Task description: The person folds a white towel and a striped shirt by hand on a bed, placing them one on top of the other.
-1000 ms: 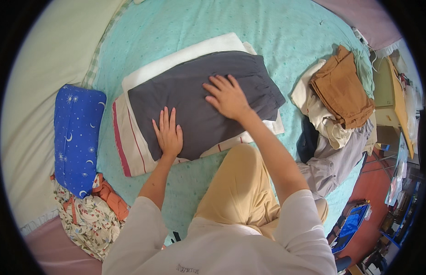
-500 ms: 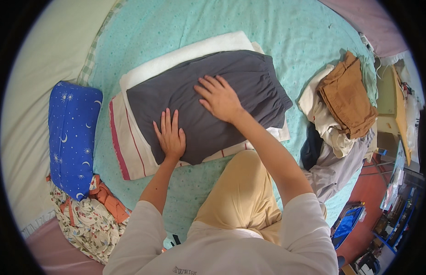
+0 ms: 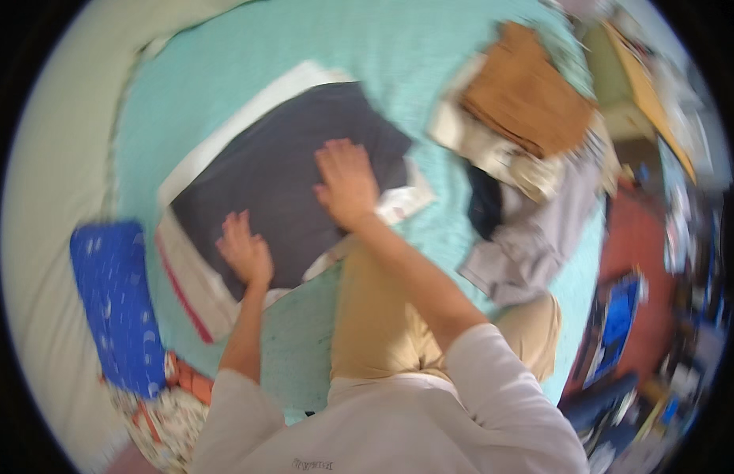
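Note:
A folded dark grey garment with a gathered waistband, like trousers (image 3: 280, 150), lies flat on a white folded cloth (image 3: 205, 154). Below these, a cream cloth with a red edge (image 3: 195, 292) sticks out at the left. My left hand (image 3: 247, 251) rests on the garment's near left part, fingers stretched out. Flat on its right half lies my right hand (image 3: 347, 180), fingers extended and holding nothing. The view is somewhat blurred.
A blue patterned pillow (image 3: 120, 304) lies at the left, above a flowered cloth (image 3: 165, 423). To the right are folded brown trousers (image 3: 529, 91) on a heap with a grey garment (image 3: 533, 245). A turquoise sheet (image 3: 398, 47) covers the bed. Beyond its right edge show a red floor (image 3: 639, 237) and a blue tray (image 3: 616, 316).
The view has turned and shifted, so the clothes heap and pillow sit elsewhere in the picture. Both hands stay flat on the grey garment, the right one now nearer its right end.

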`<state>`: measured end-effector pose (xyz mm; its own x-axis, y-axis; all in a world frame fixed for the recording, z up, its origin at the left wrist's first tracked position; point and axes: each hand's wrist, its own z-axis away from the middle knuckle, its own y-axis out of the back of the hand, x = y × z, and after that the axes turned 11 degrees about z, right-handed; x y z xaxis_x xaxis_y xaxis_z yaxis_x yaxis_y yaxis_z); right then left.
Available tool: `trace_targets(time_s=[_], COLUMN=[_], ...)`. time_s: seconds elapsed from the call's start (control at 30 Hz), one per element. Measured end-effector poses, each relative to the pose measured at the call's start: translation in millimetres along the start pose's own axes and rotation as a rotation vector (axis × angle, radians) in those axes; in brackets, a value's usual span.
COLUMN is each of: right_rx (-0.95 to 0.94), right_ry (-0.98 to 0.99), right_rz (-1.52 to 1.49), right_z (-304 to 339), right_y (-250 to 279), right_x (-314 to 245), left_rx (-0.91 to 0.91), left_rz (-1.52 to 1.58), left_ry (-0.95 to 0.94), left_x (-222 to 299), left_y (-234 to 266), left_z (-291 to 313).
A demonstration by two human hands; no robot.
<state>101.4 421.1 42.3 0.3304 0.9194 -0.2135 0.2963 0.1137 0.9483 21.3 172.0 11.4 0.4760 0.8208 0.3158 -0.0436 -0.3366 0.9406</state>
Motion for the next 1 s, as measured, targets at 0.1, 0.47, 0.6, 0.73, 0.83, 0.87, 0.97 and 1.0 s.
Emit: trace_targets(time_s=[0.1,0.47,0.6,0.73,0.83,0.87,0.97,1.0], right_rx=[0.057,0.386,0.439,0.243,0.066,0.147,0.235,0.229], right_ry=[-0.068,-0.464,-0.872,-0.87,-0.751,-0.728,-0.882,-0.871], right_rz=[-0.005,-0.054,0.159,0.1,0.152,0.21,0.003,-0.013], right_z=[18.7,207.0,288.1,313.0,308.3,315.3,320.2,320.8], right_y=[-5.2,130.4,164.5,154.0,146.5,136.6,145.3,153.5], right_x=[8.6,131.8,196.2,238.4,246.6,259.0,271.5,268.6], left_rx=[0.004,0.21,0.25,0.024,0.008,0.02,-0.037,-0.086], left_rz=[0.063,-0.299,-0.261,-0.47,-0.27,-0.089,0.341,0.391], left_ry=[-0.178,0.041,-0.127,0.109,-0.021,-0.144,-0.383,-0.414], left_x=[-13.6,-139.6,-135.5,-69.1,-25.4,3.9,115.3,153.7], left_y=[16.3,9.9,12.7,12.8,-3.0,-9.5,4.3,23.1], left_z=[-19.5,-26.7,-1.6,49.6,69.6,75.2,105.2,118.4])
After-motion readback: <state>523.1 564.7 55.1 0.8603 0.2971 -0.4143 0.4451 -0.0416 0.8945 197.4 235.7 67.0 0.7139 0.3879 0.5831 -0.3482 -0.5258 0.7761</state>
